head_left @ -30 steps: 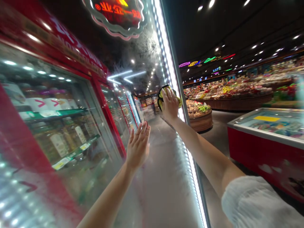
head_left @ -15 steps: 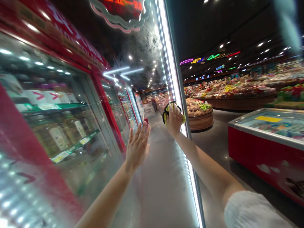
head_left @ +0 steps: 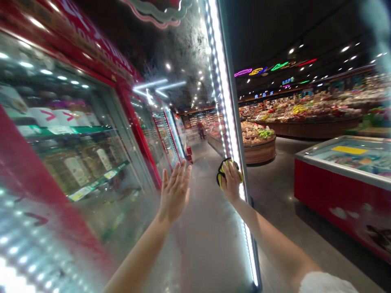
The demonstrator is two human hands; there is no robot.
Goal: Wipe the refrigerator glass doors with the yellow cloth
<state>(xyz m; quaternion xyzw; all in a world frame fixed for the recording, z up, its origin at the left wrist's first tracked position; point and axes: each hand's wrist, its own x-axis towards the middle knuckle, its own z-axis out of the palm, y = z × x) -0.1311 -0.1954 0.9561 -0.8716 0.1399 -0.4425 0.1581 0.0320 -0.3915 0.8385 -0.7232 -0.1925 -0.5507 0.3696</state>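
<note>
A glass door (head_left: 203,228) stands before me, with a lit LED strip (head_left: 225,81) along its right edge. My right hand (head_left: 232,183) presses a yellow cloth with black edging (head_left: 220,173) against the glass beside that strip, fingers bent over it. Lower left of the cloth, my left hand (head_left: 175,193) is open, its fingers stretched upward and its palm toward the pane. It appears to rest flat on the glass. Hazy smears (head_left: 195,53) show on the upper part of the pane.
On the left, a red-framed refrigerator (head_left: 122,106) holds bottles (head_left: 76,169) on shelves. To the right stand a red chest freezer (head_left: 336,199) and a round wooden produce stand (head_left: 259,152). Through the glass, a person (head_left: 200,130) is visible far down the aisle.
My right hand has slid down along the lit edge with the cloth. My left hand has stayed nearly in place, open. The view has shifted slightly.
</note>
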